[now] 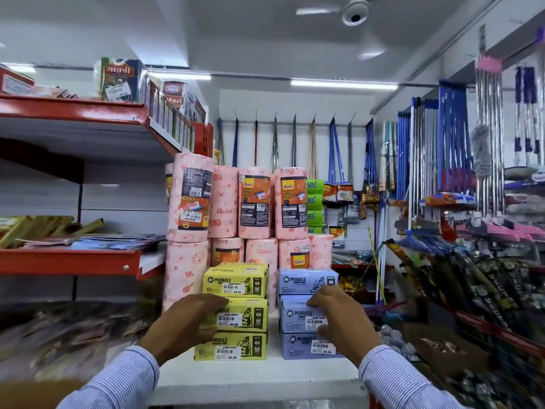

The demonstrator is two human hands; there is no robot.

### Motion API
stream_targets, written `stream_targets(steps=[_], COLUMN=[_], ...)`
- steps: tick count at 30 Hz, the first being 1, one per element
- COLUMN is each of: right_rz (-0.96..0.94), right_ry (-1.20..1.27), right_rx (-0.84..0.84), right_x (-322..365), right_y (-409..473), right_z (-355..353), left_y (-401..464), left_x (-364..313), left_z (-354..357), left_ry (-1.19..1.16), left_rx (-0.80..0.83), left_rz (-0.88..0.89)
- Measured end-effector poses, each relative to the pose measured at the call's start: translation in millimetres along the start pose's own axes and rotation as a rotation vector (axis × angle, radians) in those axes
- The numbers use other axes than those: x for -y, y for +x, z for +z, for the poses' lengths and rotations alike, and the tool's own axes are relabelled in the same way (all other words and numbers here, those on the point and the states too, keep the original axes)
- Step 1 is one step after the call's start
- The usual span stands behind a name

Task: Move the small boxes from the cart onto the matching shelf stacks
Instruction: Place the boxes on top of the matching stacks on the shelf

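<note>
Two stacks of small garbage-bag boxes stand on a white shelf in front of me. The yellow stack is on the left, three boxes high. The blue stack is on the right, also three high. My left hand rests against the left side of the middle yellow box, fingers curled over its front corner. My right hand lies on the right end of the middle blue box, fingers over its top edge and thumb at its front. Whether either hand truly grips its box is unclear. No cart is in view.
Pink kitchen towel rolls are piled two rows high right behind the boxes. Red shelves with flat packets run along the left. Mops and brooms hang at the back and right, above blurred racks of goods.
</note>
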State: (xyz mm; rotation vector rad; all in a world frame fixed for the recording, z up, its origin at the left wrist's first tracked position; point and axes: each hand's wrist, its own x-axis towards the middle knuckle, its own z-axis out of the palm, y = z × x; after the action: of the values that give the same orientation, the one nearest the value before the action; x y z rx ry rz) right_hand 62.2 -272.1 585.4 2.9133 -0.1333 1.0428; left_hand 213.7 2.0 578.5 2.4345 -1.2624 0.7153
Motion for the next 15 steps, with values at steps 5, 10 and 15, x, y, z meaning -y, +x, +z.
stream_targets(steps=[5, 10, 15], right_rz=[0.027, 0.019, 0.003], right_ry=[0.050, 0.059, 0.062], right_rx=[-0.023, -0.035, -0.044], right_x=[-0.8, -4.1, -5.6], right_y=[0.2, -1.8, -8.1], right_z=[4.8, 8.9, 13.3], left_y=[-1.7, -2.7, -5.9], left_x=[-1.1, -5.2, -9.2], left_z=[-1.0, -0.4, 2.9], left_ry=[-0.012, -0.027, -0.028], left_rx=[0.000, 0.018, 0.000], left_rz=[-0.016, -0.055, -0.064])
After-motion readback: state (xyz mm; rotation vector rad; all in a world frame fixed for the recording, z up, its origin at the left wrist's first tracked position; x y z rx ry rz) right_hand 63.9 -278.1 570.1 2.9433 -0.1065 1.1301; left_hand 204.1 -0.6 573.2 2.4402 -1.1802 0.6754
